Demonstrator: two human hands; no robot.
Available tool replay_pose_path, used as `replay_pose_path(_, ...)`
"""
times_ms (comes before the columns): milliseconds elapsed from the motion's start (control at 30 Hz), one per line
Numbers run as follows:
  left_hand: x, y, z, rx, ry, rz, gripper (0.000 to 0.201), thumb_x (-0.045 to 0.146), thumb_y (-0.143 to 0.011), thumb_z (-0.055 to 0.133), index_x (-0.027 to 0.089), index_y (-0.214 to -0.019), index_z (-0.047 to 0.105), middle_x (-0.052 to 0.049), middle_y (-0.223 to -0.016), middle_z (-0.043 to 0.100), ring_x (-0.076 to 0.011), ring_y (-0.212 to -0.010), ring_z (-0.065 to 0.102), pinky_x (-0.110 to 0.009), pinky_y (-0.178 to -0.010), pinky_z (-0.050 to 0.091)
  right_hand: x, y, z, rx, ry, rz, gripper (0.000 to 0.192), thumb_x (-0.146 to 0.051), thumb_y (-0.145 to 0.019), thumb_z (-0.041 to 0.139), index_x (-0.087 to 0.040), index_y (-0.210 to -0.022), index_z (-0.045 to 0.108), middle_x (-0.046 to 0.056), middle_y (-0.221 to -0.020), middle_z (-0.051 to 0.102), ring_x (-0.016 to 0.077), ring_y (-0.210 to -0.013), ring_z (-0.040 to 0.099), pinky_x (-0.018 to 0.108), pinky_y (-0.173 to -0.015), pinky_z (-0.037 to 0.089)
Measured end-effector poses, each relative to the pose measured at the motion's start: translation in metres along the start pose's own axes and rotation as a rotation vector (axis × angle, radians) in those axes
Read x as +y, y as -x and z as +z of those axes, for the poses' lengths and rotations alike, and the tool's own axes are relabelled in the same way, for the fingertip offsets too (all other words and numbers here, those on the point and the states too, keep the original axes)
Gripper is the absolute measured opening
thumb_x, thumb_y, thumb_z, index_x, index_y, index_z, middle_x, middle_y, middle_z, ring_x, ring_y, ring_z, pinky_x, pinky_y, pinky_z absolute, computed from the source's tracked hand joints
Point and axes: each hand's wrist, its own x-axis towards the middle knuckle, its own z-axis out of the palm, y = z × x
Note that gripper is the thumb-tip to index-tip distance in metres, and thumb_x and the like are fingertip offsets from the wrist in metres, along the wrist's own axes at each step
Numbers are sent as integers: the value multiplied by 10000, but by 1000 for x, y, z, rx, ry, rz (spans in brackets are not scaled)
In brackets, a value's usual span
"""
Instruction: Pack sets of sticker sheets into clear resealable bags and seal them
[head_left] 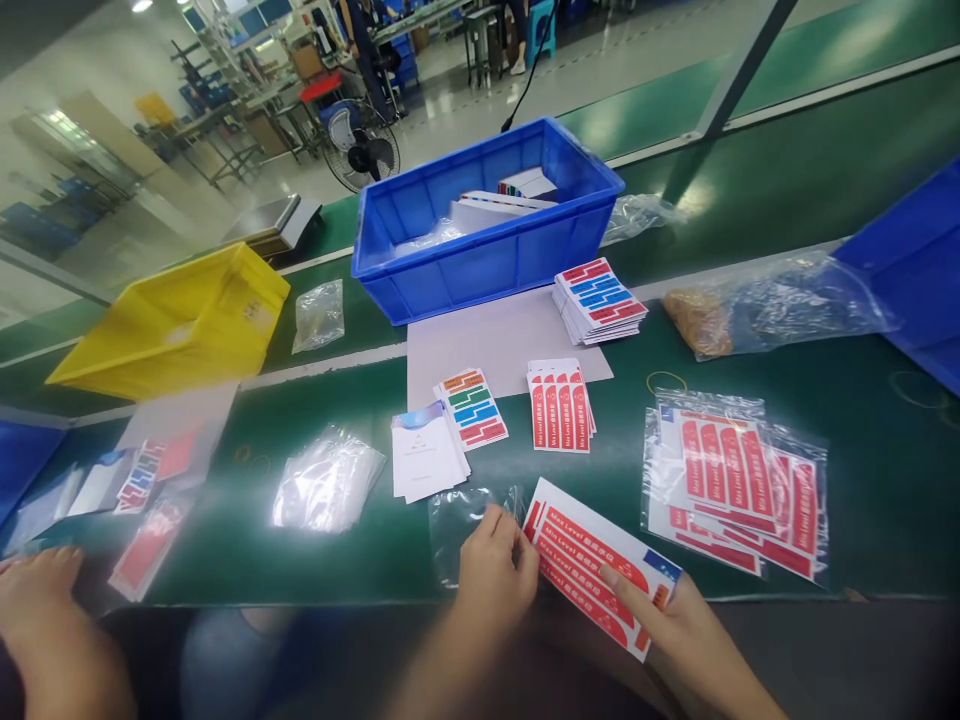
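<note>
My left hand is pinched at the open end of a clear plastic bag, which lies flat at the bench's front edge. Between the thumb and fingers of my right hand is a set of red-and-white sticker sheets, tilted, its near end close to the bag's mouth. Beyond the bag lie white booklets, multicoloured sticker sheets and a stack of red sticker sheets. Bagged red stickers are piled on the right, and a heap of clear bags lies on the left.
A blue bin holding papers stands behind a stack of coloured sheets. A yellow bin is at left. A bag of rubber bands lies at right. At far left, a co-worker's hand rests near other sheets.
</note>
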Motion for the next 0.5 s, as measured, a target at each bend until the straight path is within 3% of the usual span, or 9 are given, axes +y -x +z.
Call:
replay_pose_path(100,0,2,14,-35,-23,15,156,101,-808,415,187,-678,400,-20,-722,490,-119,-602,482,-266,-545,342,9,2,2,-60,-158,112,518,-531,-659,744,-124,-974,682,127,-964,721,303,-784,693,385,-681,579)
replay_pose_path(233,-1,6,22,-50,-53,55,163,108,-826,411,180,-680,425,-29,-719,499,-123,-608,477,-263,-547,360,25,-3,-5,-77,-354,188,569,-530,-671,752,-141,-1075,656,127,-1024,709,305,-872,690,419,-773,571)
replay_pose_path(367,1,6,19,-67,-55,99,170,106,-839,408,177,-688,440,-32,-733,506,-124,-622,480,-259,-545,367,32,-8,-15,-149,-339,234,628,-392,-623,817,-158,-1163,599,122,-1081,694,314,-928,679,434,-814,564)
replay_pose_path(500,0,5,17,-73,-38,141,148,96,-833,410,174,-719,464,-40,-759,516,-135,-667,490,-261,-578,394,25,-6,-15,-103,-281,230,595,-392,-610,813,-154,-1109,594,120,-1070,696,312,-897,683,430,-788,569)
